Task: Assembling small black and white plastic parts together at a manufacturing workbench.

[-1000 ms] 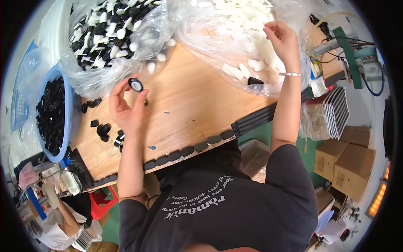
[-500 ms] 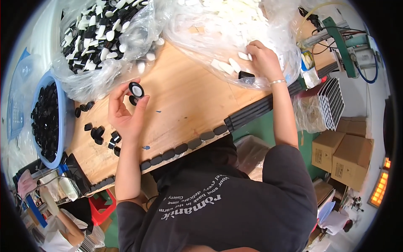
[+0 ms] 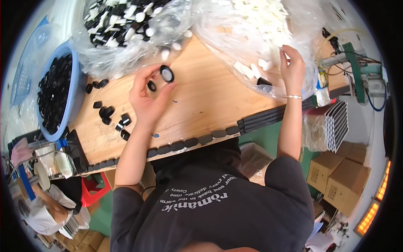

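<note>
My left hand [image 3: 147,96] is raised over the wooden table. Between its thumb and fingers it grips a round black cap with a white disc inside [image 3: 167,74]. A second black cap [image 3: 151,86] is tucked against the same fingers. At the right, my right hand [image 3: 294,71] reaches to the edge of a heap of white oval pieces [image 3: 262,21] on clear plastic. Its thumb and fingertips are bent together; whatever is between them is hidden. Beside it lie some loose white pieces [image 3: 247,70] and a black cap [image 3: 264,82].
A blue basin [image 3: 75,84] full of black caps stands at the left. Several loose black caps [image 3: 106,112] lie on the table [image 3: 201,98]. A clear bag [image 3: 105,61] of black and white pieces is at the back. A green-framed device [image 3: 353,69] stands at the right edge.
The view has shifted, so the table appears moved. My right hand has gone farther into the white heap, away from the loose pieces. My left hand still holds the caps.
</note>
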Motion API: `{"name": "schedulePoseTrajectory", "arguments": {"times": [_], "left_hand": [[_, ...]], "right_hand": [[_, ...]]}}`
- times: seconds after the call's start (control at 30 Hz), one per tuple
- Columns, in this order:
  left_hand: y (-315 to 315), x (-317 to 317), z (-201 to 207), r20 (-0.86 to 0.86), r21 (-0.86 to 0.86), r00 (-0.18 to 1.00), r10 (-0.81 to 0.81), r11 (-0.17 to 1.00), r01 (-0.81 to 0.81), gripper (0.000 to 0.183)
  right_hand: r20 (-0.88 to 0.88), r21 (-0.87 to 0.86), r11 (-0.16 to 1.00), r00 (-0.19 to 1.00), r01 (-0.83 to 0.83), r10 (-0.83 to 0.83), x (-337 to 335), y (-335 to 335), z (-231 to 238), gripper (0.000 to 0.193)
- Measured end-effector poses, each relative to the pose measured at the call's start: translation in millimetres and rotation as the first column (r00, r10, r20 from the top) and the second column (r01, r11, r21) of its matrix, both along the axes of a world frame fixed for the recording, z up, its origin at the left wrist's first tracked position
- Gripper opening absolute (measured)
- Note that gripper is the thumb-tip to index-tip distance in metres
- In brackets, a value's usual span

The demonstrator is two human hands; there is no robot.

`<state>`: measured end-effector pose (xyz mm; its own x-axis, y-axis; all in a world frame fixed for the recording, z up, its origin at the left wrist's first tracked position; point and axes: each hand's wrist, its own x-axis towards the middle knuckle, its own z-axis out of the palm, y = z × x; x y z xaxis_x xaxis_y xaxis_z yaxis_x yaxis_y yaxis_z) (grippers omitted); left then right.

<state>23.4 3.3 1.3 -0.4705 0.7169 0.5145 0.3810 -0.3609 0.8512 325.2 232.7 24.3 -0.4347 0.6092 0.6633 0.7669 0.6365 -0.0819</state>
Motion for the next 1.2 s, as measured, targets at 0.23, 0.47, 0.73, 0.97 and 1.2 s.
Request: {"name": "schedulePoseTrajectory", "arguments": {"times": [0.23,0.47,0.73,0.97,1.2], "left_hand": [[2,-5,4,-0.244,0.064,0.965,0.093,0.995,-0.079,0.047],[6,-16,5,-0.505,0.144,0.837,0.212,0.976,-0.161,0.046],[8,-19,4,-0.636,0.179,0.739,0.225,0.974,-0.142,0.046],[7,-17,4,-0.648,0.159,0.728,0.225,0.974,-0.16,0.045],[8,-14,6,-0.577,0.126,0.799,0.168,0.985,-0.116,0.045]], "right_hand": [[-0.438,-0.538,0.579,0.79,-0.613,0.429,-105,-67,34,0.017],[-0.572,-0.557,0.329,0.64,-0.762,0.514,-162,-109,45,0.007],[-0.432,-0.479,0.446,0.645,-0.756,0.63,-171,-108,32,0.007],[-0.513,-0.506,0.449,0.675,-0.737,0.53,-175,-116,40,0.011],[-0.493,-0.451,0.394,0.592,-0.801,0.638,-171,-107,37,0.011]]}}
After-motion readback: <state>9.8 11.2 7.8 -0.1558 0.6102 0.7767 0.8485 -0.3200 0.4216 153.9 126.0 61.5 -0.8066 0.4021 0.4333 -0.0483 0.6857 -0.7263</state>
